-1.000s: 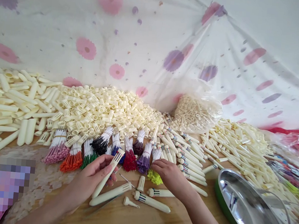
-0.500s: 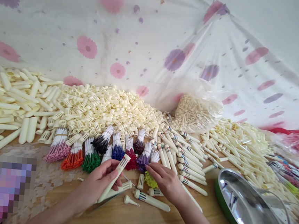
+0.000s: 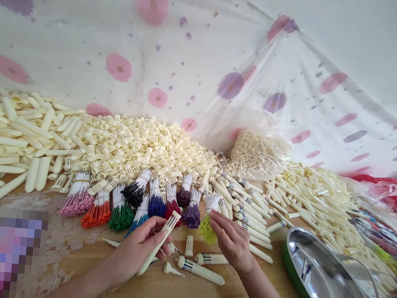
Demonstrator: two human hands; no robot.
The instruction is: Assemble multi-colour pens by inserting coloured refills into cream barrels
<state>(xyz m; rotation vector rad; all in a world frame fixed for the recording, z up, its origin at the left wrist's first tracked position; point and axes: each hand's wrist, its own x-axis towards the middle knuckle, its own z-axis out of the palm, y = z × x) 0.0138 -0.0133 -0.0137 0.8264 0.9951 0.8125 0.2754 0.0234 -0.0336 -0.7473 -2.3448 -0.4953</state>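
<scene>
My left hand (image 3: 146,244) grips a cream multicolour pen (image 3: 166,232), tilted, its slotted end up and dark slider strips showing in the slots. My right hand (image 3: 234,242) has its fingers stretched out beside a bundle of yellow-green refills (image 3: 208,226); whether the fingertips touch it I cannot tell. Between the hands lie a slotted cap (image 3: 189,246), a small cone-shaped piece (image 3: 173,270) and a pen with coloured sliders (image 3: 203,271). Part of another pen (image 3: 213,259) shows just behind that one. Partly behind my left hand, further small parts are hidden.
Refill bundles (image 3: 122,212) in several colours stand in a row before a heap of slotted caps (image 3: 139,146). Cream barrels (image 3: 7,141) pile up on the left. Pens (image 3: 253,214) lie fanned on the right, near a metal pan (image 3: 329,281) and a bag of small parts (image 3: 260,154).
My right hand has shifted slightly right, off the yellow-green bundle, which sits farther back and shows more fully. My left hand has moved a little right with the pen.
</scene>
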